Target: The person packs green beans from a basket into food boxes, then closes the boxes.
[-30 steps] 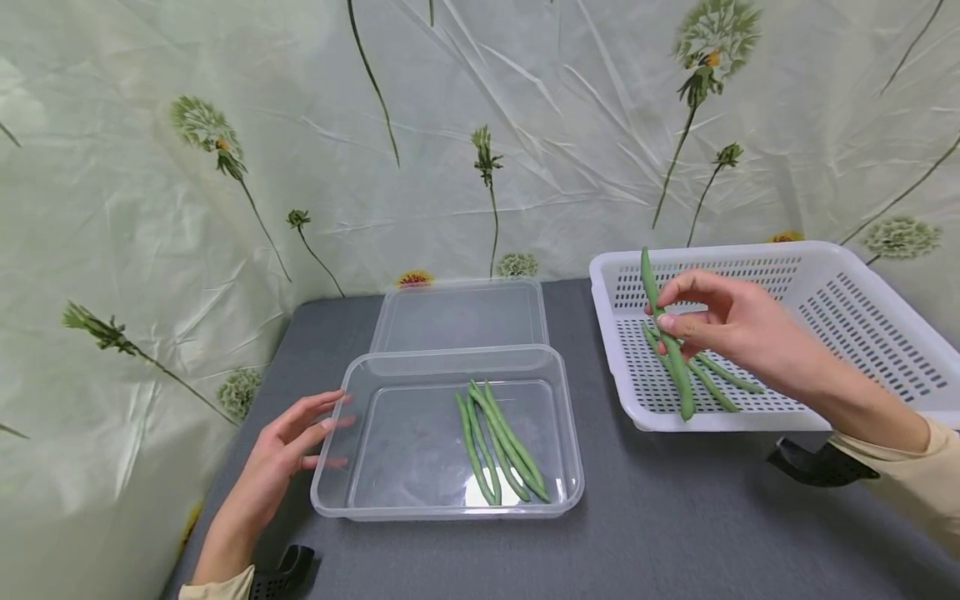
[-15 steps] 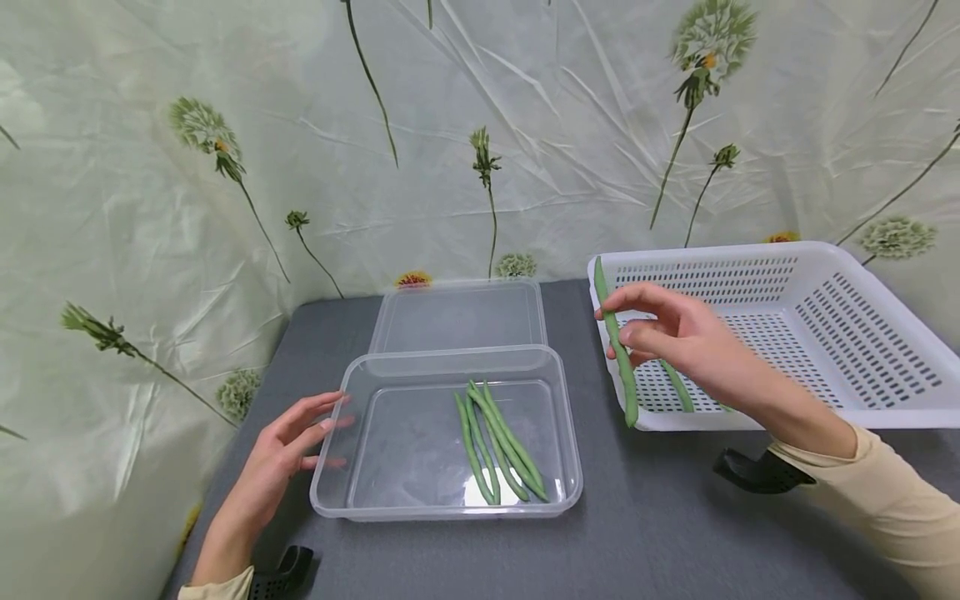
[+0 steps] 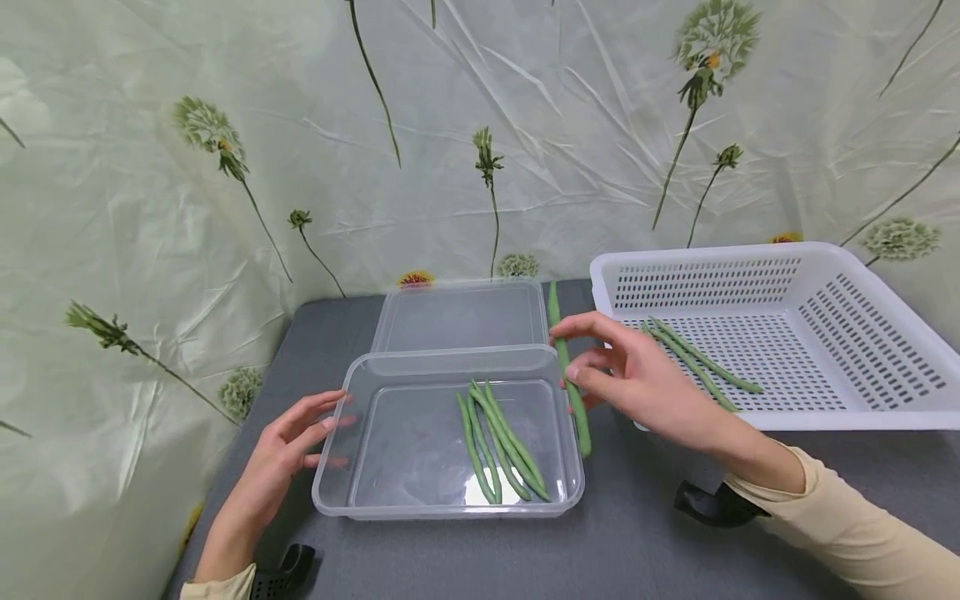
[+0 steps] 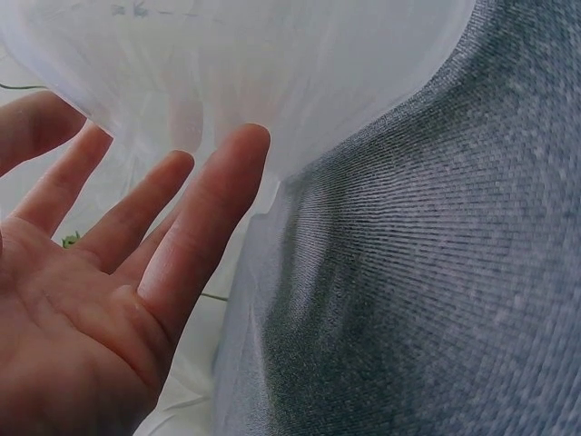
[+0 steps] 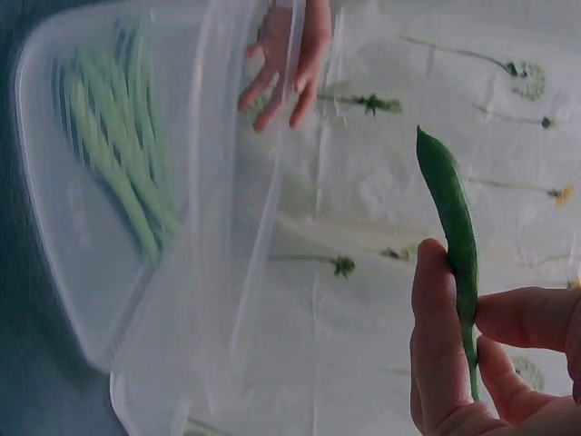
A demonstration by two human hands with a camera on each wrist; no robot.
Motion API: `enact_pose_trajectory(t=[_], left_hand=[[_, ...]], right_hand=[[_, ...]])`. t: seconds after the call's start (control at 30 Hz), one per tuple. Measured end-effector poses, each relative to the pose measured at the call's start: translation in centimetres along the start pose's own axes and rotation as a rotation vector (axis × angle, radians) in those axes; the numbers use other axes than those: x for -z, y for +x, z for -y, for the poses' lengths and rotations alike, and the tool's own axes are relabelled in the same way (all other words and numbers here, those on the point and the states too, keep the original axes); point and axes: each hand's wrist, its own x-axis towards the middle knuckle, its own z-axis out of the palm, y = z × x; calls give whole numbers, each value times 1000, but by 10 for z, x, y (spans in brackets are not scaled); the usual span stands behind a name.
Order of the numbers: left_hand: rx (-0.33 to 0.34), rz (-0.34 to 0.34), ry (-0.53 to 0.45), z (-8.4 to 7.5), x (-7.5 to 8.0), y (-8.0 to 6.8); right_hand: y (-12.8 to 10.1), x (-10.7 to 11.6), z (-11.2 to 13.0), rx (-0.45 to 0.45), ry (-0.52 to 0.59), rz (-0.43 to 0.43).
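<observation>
In the head view my right hand point(image 3: 637, 375) pinches a green bean point(image 3: 567, 375) between thumb and fingers, just off the right side of a clear plastic container point(image 3: 405, 512). The same bean point(image 5: 451, 209) stands out in the right wrist view, with the thumb on one side and fingers on the other. Several green beans point(image 3: 502, 446) lie in the right half of the container. At the container's left wall rests my left hand point(image 3: 273, 454), its fingers extended. The left wrist view shows those fingers point(image 4: 213, 218) close against the clear wall; contact is hard to tell.
A white perforated basket point(image 3: 885, 333) stands at the right, with a few green beans point(image 3: 697, 362) on its floor. Behind the container lies a clear lid point(image 3: 461, 315). Grey cloth point(image 3: 525, 558) covers the table; a flower-patterned sheet point(image 3: 420, 200) hangs at the back.
My right hand has carried the green bean leftward from over the white basket to the clear container's right side. The left hand and the container have stayed put.
</observation>
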Motion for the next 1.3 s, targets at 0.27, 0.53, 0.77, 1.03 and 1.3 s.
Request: enact_pose_trajectory(t=[0.27, 0.53, 0.77, 1.03, 1.3], left_hand=[[0, 3, 5, 0, 0, 0], [5, 3, -13, 1, 0, 0], [4, 2, -14, 0, 0, 0], [9, -2, -15, -1, 1, 0], [6, -1, -16, -1, 0, 0]], right_hand=[[6, -30, -14, -46, -144, 24], [18, -46, -34, -82, -211, 74], [20, -49, -48, -92, -176, 88], [20, -50, -51, -79, -223, 64], [19, -50, -52, -80, -305, 36]])
